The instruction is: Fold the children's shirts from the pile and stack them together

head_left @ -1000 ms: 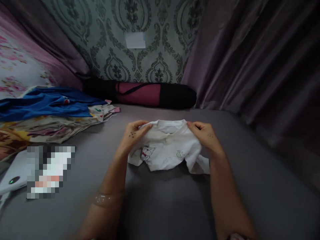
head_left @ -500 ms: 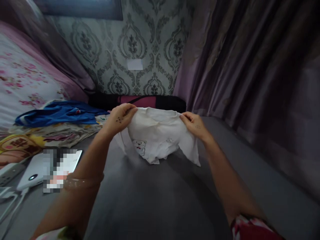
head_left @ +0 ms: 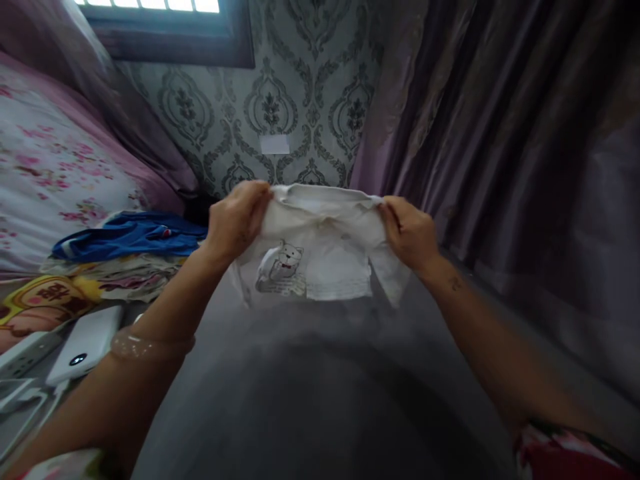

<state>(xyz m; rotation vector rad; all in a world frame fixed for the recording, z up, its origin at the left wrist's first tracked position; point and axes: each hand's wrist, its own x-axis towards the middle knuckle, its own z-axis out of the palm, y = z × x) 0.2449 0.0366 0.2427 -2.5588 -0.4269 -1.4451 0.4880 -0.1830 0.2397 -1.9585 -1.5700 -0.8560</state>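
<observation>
A small white shirt (head_left: 335,250) with a bear print on its front hangs stretched between my hands, collar uppermost. My left hand (head_left: 237,217) is closed on one shoulder of it, and my right hand (head_left: 413,230) grips the other shoulder. The shirt's lower hem and sleeves dangle over the grey bed sheet (head_left: 310,393); whether they touch it I cannot tell. My fingertips are partly hidden behind the cloth.
At left lie a blue garment (head_left: 130,235) on other folded clothes (head_left: 135,277), a yellow cartoon cushion (head_left: 45,303), a white power bank (head_left: 87,343) with a cable and a power strip (head_left: 27,353). Purple curtains (head_left: 480,133) hang at right, patterned wallpaper (head_left: 310,100) behind.
Both hands have risen and moved apart, pulling the shirt up and wider. The view has tilted up, so a window now shows at top left.
</observation>
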